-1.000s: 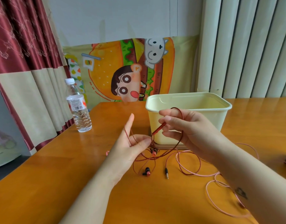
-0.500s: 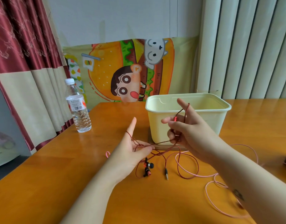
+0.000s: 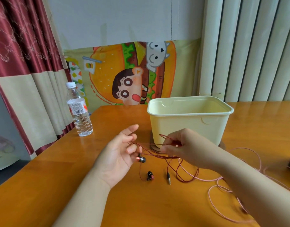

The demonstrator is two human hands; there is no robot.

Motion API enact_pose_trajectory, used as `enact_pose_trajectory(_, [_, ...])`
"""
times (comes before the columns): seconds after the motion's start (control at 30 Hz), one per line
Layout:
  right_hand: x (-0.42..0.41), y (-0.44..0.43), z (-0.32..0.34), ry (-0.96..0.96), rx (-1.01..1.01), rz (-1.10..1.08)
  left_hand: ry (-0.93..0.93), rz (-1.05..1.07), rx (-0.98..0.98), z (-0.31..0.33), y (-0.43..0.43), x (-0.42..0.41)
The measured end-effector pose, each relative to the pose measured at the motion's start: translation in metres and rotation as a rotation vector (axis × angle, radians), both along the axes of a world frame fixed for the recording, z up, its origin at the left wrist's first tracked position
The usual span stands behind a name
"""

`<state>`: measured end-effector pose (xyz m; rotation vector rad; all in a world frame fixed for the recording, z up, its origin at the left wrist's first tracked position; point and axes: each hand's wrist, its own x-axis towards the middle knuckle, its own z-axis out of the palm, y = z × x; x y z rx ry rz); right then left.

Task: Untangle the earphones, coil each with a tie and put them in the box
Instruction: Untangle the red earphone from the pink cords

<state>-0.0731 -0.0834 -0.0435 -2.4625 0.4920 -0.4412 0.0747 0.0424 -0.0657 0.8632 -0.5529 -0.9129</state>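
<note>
Left hand (image 3: 119, 153), palm up, fingers half curled, is gripping red cord (image 3: 165, 156) loops; right hand (image 3: 186, 148) is pinching same cord, strands running taut between them, before box (image 3: 190, 126). Plug (image 3: 168, 178) is lying on table (image 3: 42, 185), pink cord (image 3: 209, 193) beside.

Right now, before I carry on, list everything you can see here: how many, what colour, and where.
red earphones: one, dark red, cord between both hands, a bud and the plug on the table
pink earphones: one, pink, loose on the table, right
box: one, cream, open, behind the hands
bottle: one, clear, white cap, table's left edge
table: one, orange wood
poster: one, cartoon burger, back wall
curtain: one, red and beige, left
blinds: one set, pale, right
left hand: red cord across its curled fingers
right hand: pinches the red cord
</note>
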Motion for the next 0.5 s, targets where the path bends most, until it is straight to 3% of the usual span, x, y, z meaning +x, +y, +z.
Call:
enact_pose_trajectory(0.27, [0.006, -0.005, -0.004, -0.249, 0.235, -0.147, 0.057, 0.197, -0.013, -0.001, -0.003, 0.0])
enact_pose_trajectory(0.5, [0.003, -0.014, -0.001, -0.335, 0.257, -0.224, 0.102, 0.158, -0.044, 0.002, 0.001, 0.003])
